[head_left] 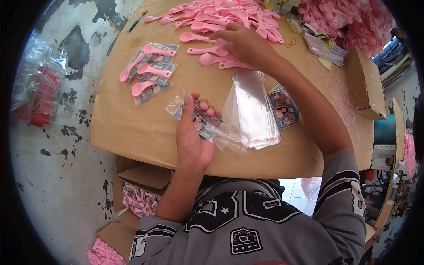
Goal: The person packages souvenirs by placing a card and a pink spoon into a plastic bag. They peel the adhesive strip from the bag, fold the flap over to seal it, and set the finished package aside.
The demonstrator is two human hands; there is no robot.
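My left hand [194, 132], palm up with fingers curled, holds a clear plastic bag [232, 137] with a blue printed card [205, 126] in it. The bag's loose end trails to the right. At the far side of the table, my right hand [240, 42] hangs over several loose pink spoons [207, 59], its fingers bent but apart. Whether the fingertips touch a spoon is hard to tell. Right of my left hand lies a stack of flat clear bags [256, 110]. Beside that stack, more printed cards [283, 108] are partly under my right forearm.
Bagged cards with pink spoons [152, 70] lie at the left. A large pile of pink spoons [221, 15] covers the back, near a pen [138, 21]. At the right stand a cardboard box [364, 84] and packs of plastic bags [324, 49]. Open boxes [143, 176] sit below the table.
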